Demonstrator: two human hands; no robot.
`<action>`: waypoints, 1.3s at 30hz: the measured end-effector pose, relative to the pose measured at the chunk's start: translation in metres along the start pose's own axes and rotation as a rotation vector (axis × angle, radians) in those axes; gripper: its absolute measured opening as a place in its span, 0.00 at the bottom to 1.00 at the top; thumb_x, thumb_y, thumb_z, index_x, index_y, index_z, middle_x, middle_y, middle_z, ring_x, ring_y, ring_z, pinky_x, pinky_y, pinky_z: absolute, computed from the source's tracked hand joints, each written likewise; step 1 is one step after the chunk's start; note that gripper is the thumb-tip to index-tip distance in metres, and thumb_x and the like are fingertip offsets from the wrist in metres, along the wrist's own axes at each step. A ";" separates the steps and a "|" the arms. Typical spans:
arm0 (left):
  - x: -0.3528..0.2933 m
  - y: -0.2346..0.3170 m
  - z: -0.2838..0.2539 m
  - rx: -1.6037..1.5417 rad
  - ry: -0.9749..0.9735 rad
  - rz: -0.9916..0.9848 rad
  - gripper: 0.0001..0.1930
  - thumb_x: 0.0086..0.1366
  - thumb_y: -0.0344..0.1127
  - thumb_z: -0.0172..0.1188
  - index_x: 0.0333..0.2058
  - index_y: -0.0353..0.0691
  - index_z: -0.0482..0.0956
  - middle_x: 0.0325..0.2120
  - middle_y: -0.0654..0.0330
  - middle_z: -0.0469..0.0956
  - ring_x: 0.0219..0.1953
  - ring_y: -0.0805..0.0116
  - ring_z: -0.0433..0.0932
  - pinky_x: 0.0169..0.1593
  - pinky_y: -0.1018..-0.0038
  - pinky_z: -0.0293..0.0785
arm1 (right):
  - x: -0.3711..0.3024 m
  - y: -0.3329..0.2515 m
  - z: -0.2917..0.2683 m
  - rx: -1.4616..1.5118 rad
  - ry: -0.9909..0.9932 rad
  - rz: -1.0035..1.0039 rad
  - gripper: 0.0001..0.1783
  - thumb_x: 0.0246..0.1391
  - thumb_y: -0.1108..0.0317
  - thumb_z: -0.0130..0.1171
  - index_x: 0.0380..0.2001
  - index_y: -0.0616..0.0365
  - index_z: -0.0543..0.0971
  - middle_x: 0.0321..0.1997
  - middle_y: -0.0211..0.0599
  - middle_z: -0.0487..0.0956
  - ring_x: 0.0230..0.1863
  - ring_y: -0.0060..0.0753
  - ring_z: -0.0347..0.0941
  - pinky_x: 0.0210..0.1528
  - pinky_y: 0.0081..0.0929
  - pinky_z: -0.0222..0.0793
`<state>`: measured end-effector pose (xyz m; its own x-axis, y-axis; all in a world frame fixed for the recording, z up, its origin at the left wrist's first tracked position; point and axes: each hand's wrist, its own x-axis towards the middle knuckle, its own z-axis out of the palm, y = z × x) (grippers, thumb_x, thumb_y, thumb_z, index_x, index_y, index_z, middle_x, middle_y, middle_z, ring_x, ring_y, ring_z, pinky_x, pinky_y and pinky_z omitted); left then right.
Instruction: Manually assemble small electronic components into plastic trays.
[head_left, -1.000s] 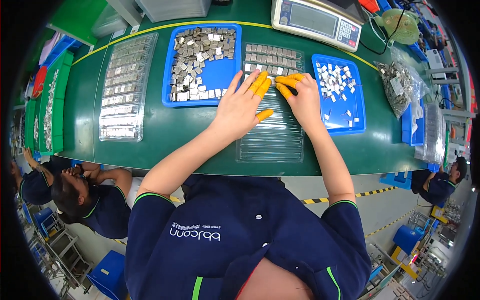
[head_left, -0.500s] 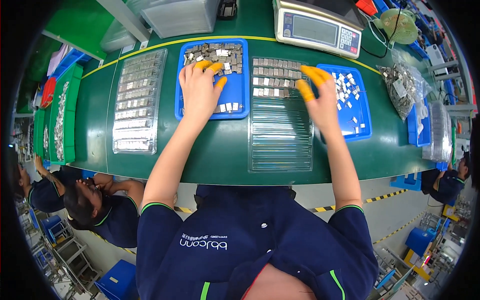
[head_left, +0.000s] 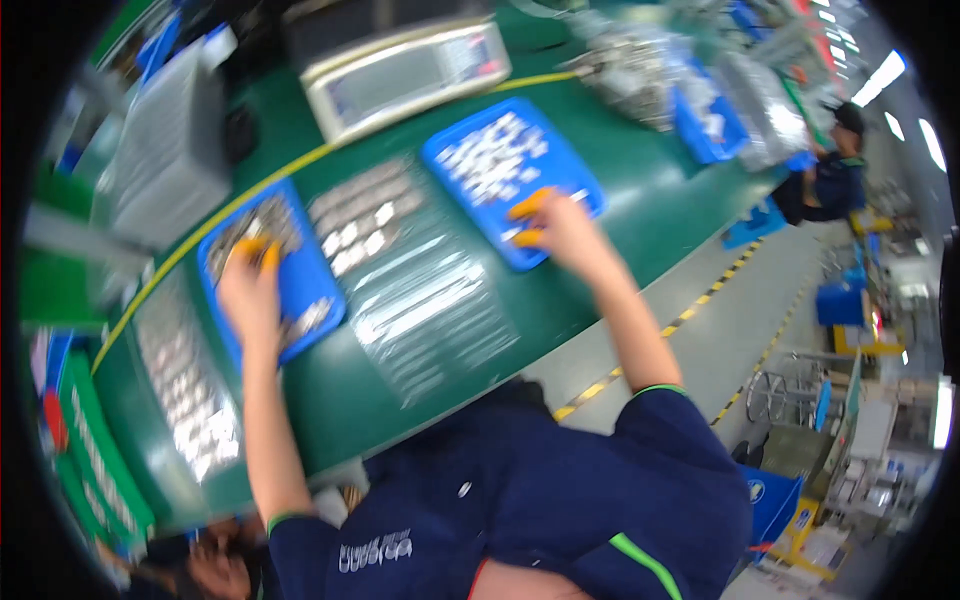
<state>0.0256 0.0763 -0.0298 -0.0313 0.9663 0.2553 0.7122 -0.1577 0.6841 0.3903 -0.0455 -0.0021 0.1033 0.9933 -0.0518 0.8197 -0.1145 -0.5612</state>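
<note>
My left hand [head_left: 252, 295] reaches into a blue tray [head_left: 300, 275] of small grey metal pieces [head_left: 272, 222], its yellow-covered fingertips at the heap. Blur hides whether it pinches a piece. Over the lower part of another blue tray [head_left: 568, 165] is my right hand [head_left: 562, 232], with yellow-covered thumb and finger apart and nothing visible between them. Small white-and-silver parts [head_left: 490, 160] lie scattered in that tray. Between the two trays sits a clear ridged plastic tray [head_left: 430, 315], with rows of small metal pieces [head_left: 365, 205] filling its far end.
A filled clear tray [head_left: 185, 385] lies at the left, beside green bins [head_left: 95, 450]. Behind stand a scale [head_left: 400, 80] and a translucent container [head_left: 175, 160]. A bag of parts [head_left: 630, 75] and a small blue bin [head_left: 710, 130] are at the far right. Other people sit nearby.
The view has swung and tilted to the right, blurring the picture. My right hand has moved from the clear tray's filled rows to the right blue tray. My left hand stays at the metal pieces.
</note>
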 end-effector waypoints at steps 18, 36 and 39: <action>-0.116 0.037 -0.044 -1.209 -0.173 -0.514 0.19 0.58 0.23 0.54 0.49 0.26 0.67 0.45 0.51 0.71 0.44 0.65 0.73 0.50 0.73 0.69 | -0.013 -0.132 0.037 1.009 -0.016 -0.152 0.10 0.56 0.73 0.47 0.41 0.60 0.72 0.27 0.33 0.73 0.25 0.20 0.68 0.28 0.19 0.67; -0.132 0.076 -0.034 -1.390 -0.167 -0.567 0.14 0.56 0.24 0.58 0.42 0.27 0.73 0.36 0.52 0.76 0.36 0.63 0.78 0.40 0.76 0.77 | -0.036 -0.155 0.071 1.048 -0.106 -0.189 0.12 0.46 0.76 0.59 0.37 0.65 0.75 0.36 0.33 0.78 0.35 0.19 0.71 0.40 0.17 0.66; -0.132 0.076 -0.034 -1.392 -0.175 -0.571 0.14 0.56 0.24 0.58 0.42 0.27 0.73 0.36 0.51 0.77 0.36 0.63 0.79 0.40 0.77 0.77 | -0.035 -0.149 0.066 1.017 -0.122 -0.206 0.13 0.48 0.79 0.58 0.39 0.67 0.73 0.39 0.38 0.76 0.39 0.26 0.73 0.46 0.22 0.67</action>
<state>0.0602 -0.0701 0.0116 0.0869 0.9579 -0.2736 -0.5804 0.2719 0.7676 0.2274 -0.0626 0.0290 -0.0886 0.9935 0.0720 -0.0522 0.0676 -0.9963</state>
